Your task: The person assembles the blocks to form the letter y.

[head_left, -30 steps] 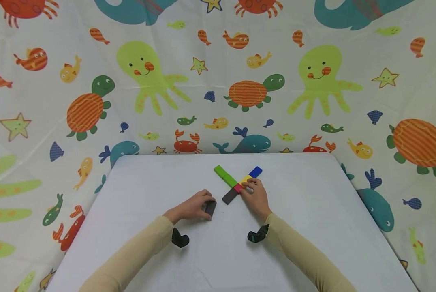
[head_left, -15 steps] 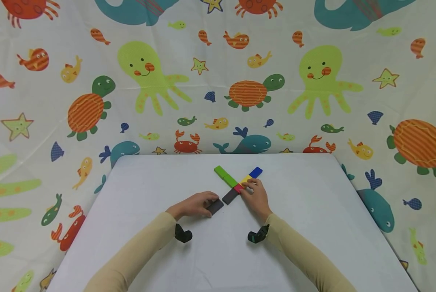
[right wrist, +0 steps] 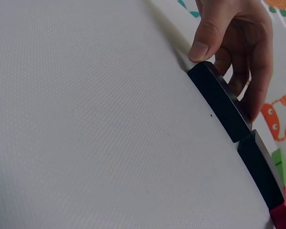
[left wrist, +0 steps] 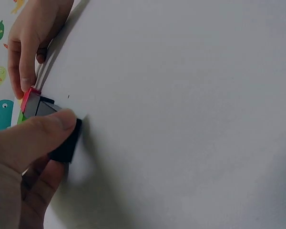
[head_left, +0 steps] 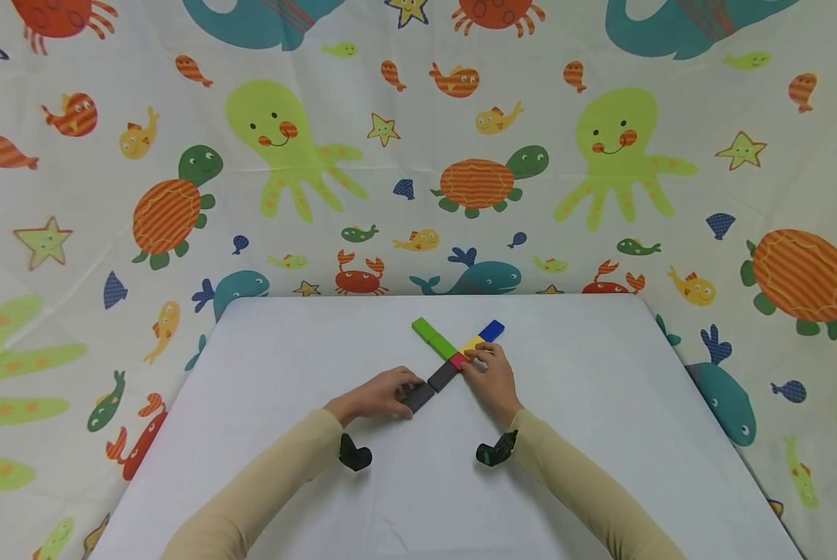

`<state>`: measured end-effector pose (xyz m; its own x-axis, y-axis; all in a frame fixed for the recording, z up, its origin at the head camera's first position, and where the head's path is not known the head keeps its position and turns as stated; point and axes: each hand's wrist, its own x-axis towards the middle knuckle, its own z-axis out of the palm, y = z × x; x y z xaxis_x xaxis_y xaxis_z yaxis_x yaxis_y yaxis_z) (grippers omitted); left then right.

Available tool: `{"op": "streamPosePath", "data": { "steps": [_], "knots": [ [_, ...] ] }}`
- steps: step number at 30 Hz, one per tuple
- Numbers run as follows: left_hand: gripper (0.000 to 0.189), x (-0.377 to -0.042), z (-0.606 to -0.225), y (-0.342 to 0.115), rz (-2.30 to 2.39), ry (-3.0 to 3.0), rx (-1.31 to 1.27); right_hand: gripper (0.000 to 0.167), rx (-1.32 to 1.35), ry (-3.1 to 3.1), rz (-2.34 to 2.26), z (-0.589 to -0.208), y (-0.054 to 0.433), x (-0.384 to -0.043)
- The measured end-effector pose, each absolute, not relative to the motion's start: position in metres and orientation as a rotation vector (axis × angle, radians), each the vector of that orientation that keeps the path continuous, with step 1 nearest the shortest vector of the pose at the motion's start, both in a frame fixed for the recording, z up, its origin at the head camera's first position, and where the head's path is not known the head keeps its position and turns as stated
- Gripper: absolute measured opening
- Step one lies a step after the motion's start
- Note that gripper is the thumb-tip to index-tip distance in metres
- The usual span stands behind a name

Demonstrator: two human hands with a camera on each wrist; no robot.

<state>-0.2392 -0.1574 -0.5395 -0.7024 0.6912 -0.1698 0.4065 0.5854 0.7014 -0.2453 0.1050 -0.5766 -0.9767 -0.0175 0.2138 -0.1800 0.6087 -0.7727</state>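
Observation:
In the head view, my left hand (head_left: 382, 393) holds a black rectangular block (head_left: 419, 397) by its sides, thumb on the near side and fingers on the far side. That block lies end to end with a second black block (right wrist: 260, 168), slightly out of line. A small red block (head_left: 457, 361) sits at the far end of the second black one. My right hand (head_left: 492, 376) grips the red block, thumb and fingertips on it, partly covering a yellow block (head_left: 472, 343). Beyond the yellow is a blue block (head_left: 492, 330). Two green blocks (head_left: 433, 337) run off to the upper left.
The blocks lie on a white table (head_left: 285, 342) with a sea-animal cloth (head_left: 418, 124) hanging behind it. A black wrist camera (head_left: 355, 453) hangs at the left sleeve, and another black wrist camera (head_left: 497, 449) at the right sleeve.
My left hand has moved right and turned its black block, bringing it from apart and steeply angled to in line with the other black block's end. My right hand has stayed in place.

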Motion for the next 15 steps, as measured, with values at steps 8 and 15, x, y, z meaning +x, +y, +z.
{"op": "streamPosePath", "data": {
  "steps": [8,15],
  "knots": [
    [0.058,-0.2347,-0.5418,-0.1503,0.869,2.443,0.854,0.028,0.167,-2.640,1.301,-0.5763,0.1047,-0.2444],
    [0.056,-0.2343,-0.5401,-0.1476,0.853,2.464,0.823,0.029,0.147,-2.663,1.308,-0.5758,0.1044,-0.2451]
  ]
}}
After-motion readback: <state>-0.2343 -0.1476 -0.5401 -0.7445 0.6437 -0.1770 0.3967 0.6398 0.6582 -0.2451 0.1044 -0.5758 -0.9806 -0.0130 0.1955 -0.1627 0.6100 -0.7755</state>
